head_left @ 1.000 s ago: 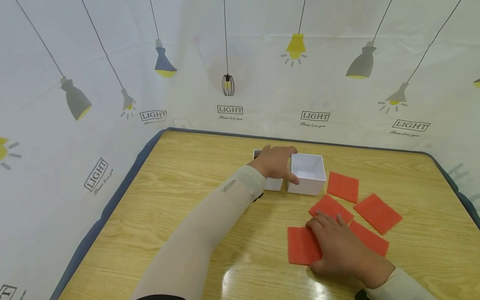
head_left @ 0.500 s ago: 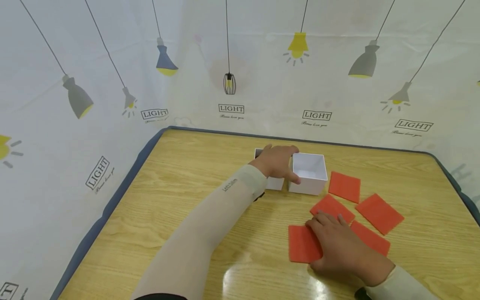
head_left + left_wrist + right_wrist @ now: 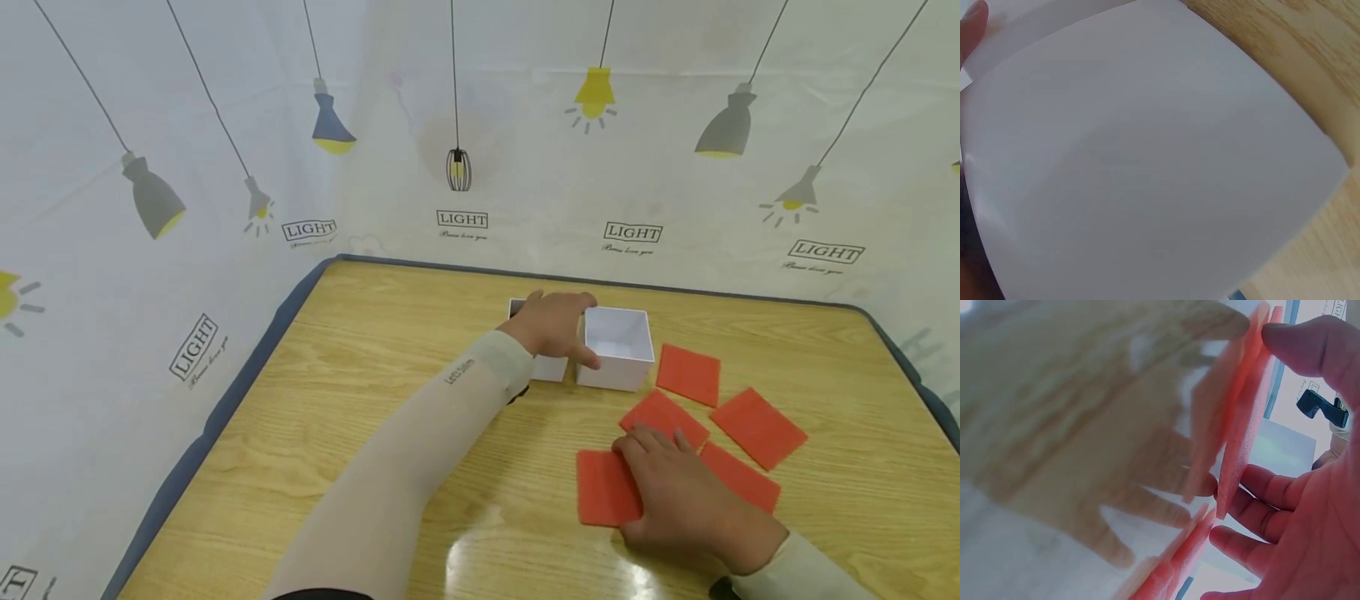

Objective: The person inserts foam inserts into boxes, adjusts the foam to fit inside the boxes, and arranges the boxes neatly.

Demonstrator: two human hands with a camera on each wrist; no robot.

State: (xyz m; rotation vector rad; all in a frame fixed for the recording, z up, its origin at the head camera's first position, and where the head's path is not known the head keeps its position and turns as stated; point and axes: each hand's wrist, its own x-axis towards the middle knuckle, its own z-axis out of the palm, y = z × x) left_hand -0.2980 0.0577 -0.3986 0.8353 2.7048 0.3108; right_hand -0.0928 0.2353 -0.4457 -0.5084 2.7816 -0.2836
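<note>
My left hand (image 3: 551, 323) reaches across the left white box (image 3: 551, 369) and grips the left side of the open right white box (image 3: 613, 373), thumb at its near wall. In the left wrist view a plain white box wall (image 3: 1160, 162) fills most of the frame, with one fingertip (image 3: 971, 28) at the top left. My right hand (image 3: 678, 492) holds the nearest red square pad (image 3: 606, 490) by opposite edges, between thumb (image 3: 1300, 344) and fingers. The pad lies at the tabletop, seen edge-on in the right wrist view. The hand hides its right part.
Several more red square pads lie right of the boxes: one (image 3: 688, 374) beside the right box, one (image 3: 759, 427) farther right, others (image 3: 662, 415) around my right hand. The wooden table (image 3: 360, 358) ends at a blue-edged backdrop (image 3: 525, 233) printed with lamps.
</note>
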